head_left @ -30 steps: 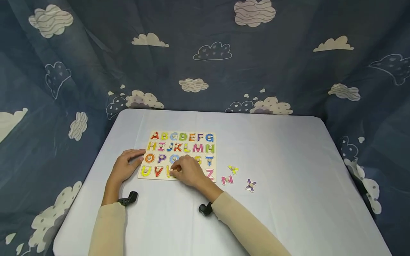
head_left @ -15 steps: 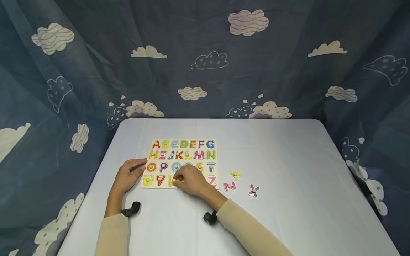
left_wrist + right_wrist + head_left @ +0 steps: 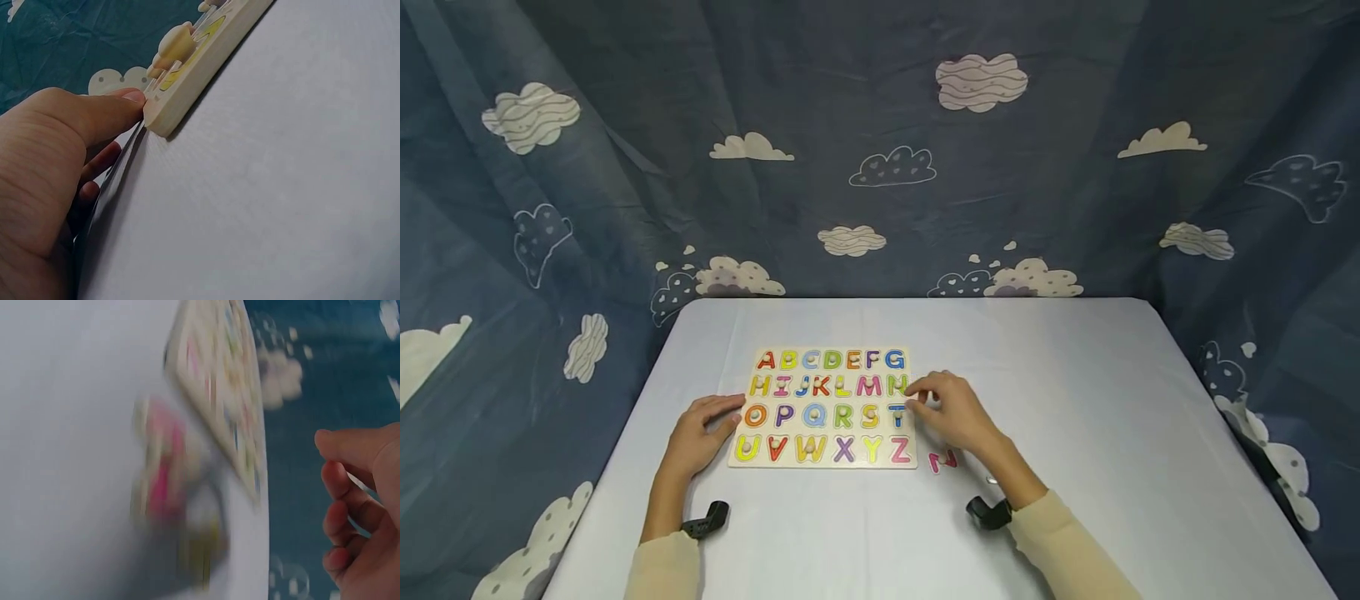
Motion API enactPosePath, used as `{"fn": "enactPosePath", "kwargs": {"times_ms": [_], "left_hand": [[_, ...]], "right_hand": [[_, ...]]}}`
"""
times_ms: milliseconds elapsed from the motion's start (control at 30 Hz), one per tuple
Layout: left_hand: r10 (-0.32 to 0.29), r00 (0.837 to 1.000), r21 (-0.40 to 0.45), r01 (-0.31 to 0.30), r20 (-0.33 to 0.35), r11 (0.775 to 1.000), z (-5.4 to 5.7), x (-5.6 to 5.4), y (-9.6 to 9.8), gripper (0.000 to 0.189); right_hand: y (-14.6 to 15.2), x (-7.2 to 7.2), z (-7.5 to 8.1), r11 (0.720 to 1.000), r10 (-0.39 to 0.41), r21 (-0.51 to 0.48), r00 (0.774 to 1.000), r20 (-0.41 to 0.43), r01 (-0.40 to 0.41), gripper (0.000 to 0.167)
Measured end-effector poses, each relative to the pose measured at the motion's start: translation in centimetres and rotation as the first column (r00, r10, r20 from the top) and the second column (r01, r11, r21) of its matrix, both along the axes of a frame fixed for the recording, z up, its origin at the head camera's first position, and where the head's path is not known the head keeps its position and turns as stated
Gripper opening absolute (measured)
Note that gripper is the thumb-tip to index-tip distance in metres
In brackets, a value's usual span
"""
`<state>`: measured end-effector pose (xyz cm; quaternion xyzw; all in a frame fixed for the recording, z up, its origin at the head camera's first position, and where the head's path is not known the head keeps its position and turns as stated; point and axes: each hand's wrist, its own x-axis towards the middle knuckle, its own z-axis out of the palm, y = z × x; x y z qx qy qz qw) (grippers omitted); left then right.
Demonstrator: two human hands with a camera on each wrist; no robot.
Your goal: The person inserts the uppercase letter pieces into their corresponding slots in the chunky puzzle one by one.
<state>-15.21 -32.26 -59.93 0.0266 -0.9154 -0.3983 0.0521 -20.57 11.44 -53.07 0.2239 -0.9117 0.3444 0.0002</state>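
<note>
A wooden alphabet puzzle board (image 3: 752,430) lies flat on the white table. My left hand (image 3: 694,435) touches its left edge; in the left wrist view the thumb (image 3: 119,112) meets the board's corner. A yellow W piece (image 3: 810,449) with a knob sits in the bottom row, whose X, Y and Z places show no knobs. My right hand (image 3: 953,412) hovers just off the board's right edge, fingers loosely bent and holding nothing. Below it lies a loose pink Z piece (image 3: 943,462), blurred in the right wrist view beside a yellow piece (image 3: 203,550).
The white table (image 3: 1075,400) extends to the right of the board. A small piece edge (image 3: 992,480) shows beside the right wrist, mostly hidden. A dark blue cloud-patterned cloth (image 3: 895,225) hangs behind and at both sides.
My right hand has let go of the W piece, leaving it in the bottom row, and has moved right over the loose pieces. My left hand stays at the board's edge. The head view has tilted up.
</note>
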Motion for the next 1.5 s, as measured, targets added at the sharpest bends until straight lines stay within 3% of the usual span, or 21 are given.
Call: {"fn": "enactPosePath", "kwargs": {"times_ms": [267,500,733,1000,1200,1500], "left_hand": [[0.010,1.000,-0.020,-0.010,-0.005,1.000,-0.1,0.7,-0.3,0.039],[-0.014,1.000,-0.007,0.013,-0.026,1.000,-0.1,0.1,-0.2,0.038],[0.005,1.000,-0.006,-0.005,-0.009,1.000,0.0,0.2,-0.1,0.038],[-0.013,1.000,-0.013,0.013,-0.011,1.000,-0.2,0.1,-0.2,0.039],[-0.001,1.000,-0.018,0.001,0.005,1.000,0.0,0.1,-0.3,0.039],[-0.017,1.000,-0.011,0.017,-0.013,1.000,0.0,0.1,-0.1,0.038]], "right_hand": [[8.8,1.2,-0.5,0.988,-0.143,0.052,0.988,-0.055,0.146,0.011],[12.2,3.8,-1.4,0.985,-0.143,0.087,0.987,-0.072,0.150,0.009],[12.8,6.0,-2.5,0.993,-0.100,0.053,0.994,-0.046,0.103,0.011],[13.0,7.8,-3.1,0.988,-0.111,0.104,0.994,-0.017,0.112,0.016],[12.8,7.7,-3.1,0.989,-0.098,0.103,0.994,-0.037,0.102,0.013],[11.4,6.6,-1.6,0.991,-0.102,0.077,0.988,-0.114,0.111,0.013]]}}
